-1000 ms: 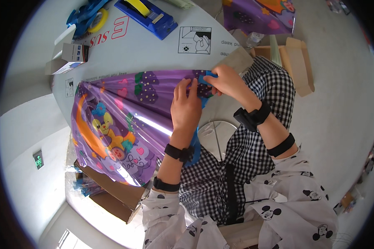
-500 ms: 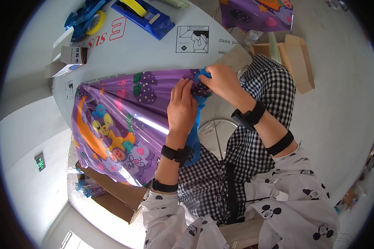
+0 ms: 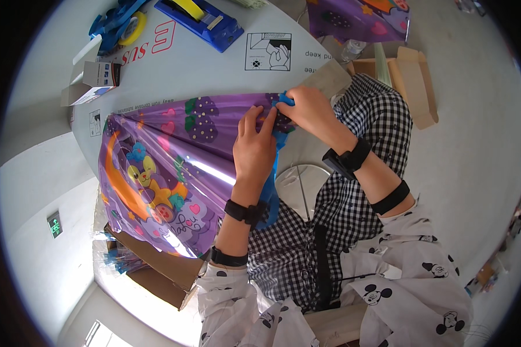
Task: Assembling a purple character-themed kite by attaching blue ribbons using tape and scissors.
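A glossy purple printed sheet with cartoon figures, hearts and strawberries lies partly over the table edge and hangs toward my lap. Its folds converge at my left hand, whose fingers bend over the sheet near the upper edge; the thumb is hidden. My right hand pinches a bit of blue ribbon at the sheet's upper right corner. More of that ribbon hangs below my left hand, beside the wrist. Left index finger and right fingertips are close together.
On the table are a blue tape dispenser, a blue ribbon bundle, yellow tape and a small opened box. Cardboard boxes stand right and lower left. Another purple printed sheet lies at upper right.
My left index finger has parted from the other fingers and now reaches toward my right fingertips. My right hand stays at the corner, still pinching the blue ribbon.
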Motion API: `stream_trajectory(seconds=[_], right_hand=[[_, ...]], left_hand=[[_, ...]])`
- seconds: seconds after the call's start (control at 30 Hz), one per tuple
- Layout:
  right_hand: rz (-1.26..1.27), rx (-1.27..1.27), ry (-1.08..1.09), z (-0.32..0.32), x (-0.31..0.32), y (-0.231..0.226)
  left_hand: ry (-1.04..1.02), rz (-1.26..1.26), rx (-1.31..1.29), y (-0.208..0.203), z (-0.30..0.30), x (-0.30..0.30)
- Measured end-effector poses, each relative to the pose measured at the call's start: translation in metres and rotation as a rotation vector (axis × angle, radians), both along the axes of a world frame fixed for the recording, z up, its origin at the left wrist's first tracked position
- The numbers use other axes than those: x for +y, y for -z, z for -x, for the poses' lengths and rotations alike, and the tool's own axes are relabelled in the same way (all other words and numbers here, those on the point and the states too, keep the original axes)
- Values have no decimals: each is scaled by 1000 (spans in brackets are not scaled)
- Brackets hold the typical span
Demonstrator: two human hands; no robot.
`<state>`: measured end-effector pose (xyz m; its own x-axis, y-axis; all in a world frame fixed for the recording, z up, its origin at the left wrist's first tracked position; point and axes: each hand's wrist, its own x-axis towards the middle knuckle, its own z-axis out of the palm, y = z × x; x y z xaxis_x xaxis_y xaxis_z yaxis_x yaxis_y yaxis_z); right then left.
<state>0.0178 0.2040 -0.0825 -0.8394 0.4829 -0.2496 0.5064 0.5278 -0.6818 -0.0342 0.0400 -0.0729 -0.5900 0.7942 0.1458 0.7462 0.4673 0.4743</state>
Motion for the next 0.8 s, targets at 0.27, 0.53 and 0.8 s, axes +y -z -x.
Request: stream_trajectory(seconds=[0.27, 0.53, 0.8], right_hand=[[-81, 92, -18, -3, -1, 7], [-19, -21, -17, -1, 0, 2], [4, 46, -10, -2, -1, 4]], left_hand=[[-5, -16, 29, 2, -1, 1], [-12, -36, -14, 1, 0, 0], [-19, -18, 16, 1, 2, 2]])
